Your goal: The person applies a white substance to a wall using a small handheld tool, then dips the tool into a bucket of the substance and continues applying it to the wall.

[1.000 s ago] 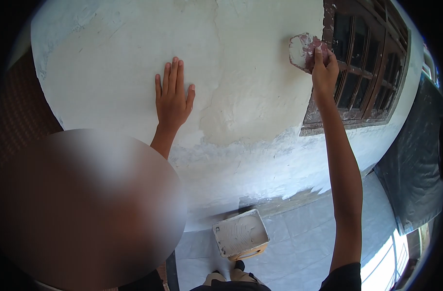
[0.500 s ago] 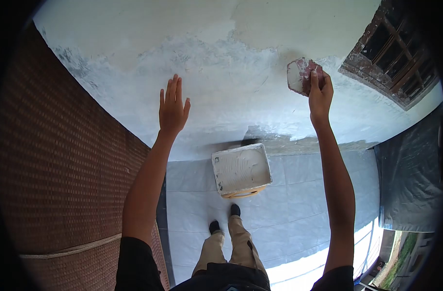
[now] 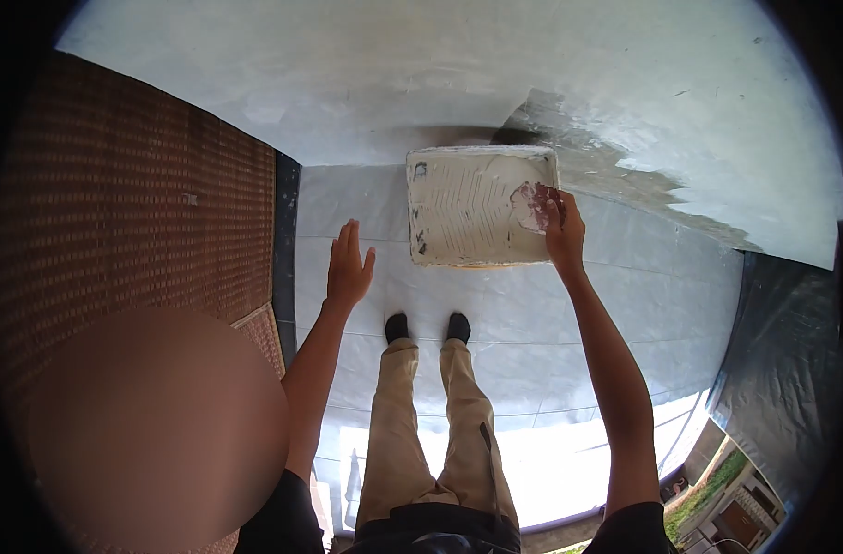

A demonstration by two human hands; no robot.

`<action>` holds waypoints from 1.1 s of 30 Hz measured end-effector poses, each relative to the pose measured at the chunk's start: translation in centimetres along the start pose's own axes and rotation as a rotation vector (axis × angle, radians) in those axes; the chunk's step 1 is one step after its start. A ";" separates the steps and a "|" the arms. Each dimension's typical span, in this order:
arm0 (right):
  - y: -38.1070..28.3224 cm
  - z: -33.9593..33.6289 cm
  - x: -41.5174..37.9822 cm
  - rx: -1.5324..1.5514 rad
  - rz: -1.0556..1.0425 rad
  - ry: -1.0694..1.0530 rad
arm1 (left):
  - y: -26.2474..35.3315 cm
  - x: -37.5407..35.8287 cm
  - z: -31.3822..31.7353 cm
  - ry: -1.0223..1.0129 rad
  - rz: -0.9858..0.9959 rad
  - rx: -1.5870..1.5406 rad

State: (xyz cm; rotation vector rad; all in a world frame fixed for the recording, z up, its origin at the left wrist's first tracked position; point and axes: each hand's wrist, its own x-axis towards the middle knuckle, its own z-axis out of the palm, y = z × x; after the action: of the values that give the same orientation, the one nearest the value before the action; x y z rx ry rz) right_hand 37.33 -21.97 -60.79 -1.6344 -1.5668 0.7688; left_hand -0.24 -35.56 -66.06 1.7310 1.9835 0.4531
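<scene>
My right hand (image 3: 566,236) grips a reddish flat putty spreader (image 3: 534,205) smeared with white paste, thumb on its near face. The spreader is at the right end of a white rectangular tray (image 3: 481,262), against the off-white paste (image 3: 468,203) inside. Ridged lines mark the paste across the tray's middle. To the left of the tray, my left hand (image 3: 349,274) hangs in the air with fingers stretched out, holding nothing.
The pale wall (image 3: 366,83) rises beyond the tray, with a rough grey patch (image 3: 615,171) low on it. A woven brown panel (image 3: 163,185) stands at left, dark sheeting (image 3: 782,323) at right. My feet are on grey tiles (image 3: 532,342). A blurred round patch (image 3: 158,429) hides the lower left.
My right hand has brought the spreader down from the wall to the tray. My left hand has lowered, still open. The view has tilted down, and my feet are now side by side.
</scene>
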 end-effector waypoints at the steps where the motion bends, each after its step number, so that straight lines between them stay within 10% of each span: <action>1: 1.6 0.5 -0.6 -0.007 0.018 -0.019 | -0.2 -1.1 2.2 -0.025 -0.024 -0.039; 12: 7.6 1.6 -3.1 -0.501 -0.209 -0.322 | 1.4 -5.2 14.3 -0.129 -0.136 -0.241; 33: 7.5 1.8 -3.5 -0.565 -0.376 -0.487 | 2.3 -3.0 14.4 -0.024 -0.071 -0.309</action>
State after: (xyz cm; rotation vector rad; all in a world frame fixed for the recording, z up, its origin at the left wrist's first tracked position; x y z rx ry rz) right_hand 39.74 -25.14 -68.30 -1.5037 -2.5323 0.5701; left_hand 9.78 -38.96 -76.47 1.4638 1.8387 0.6713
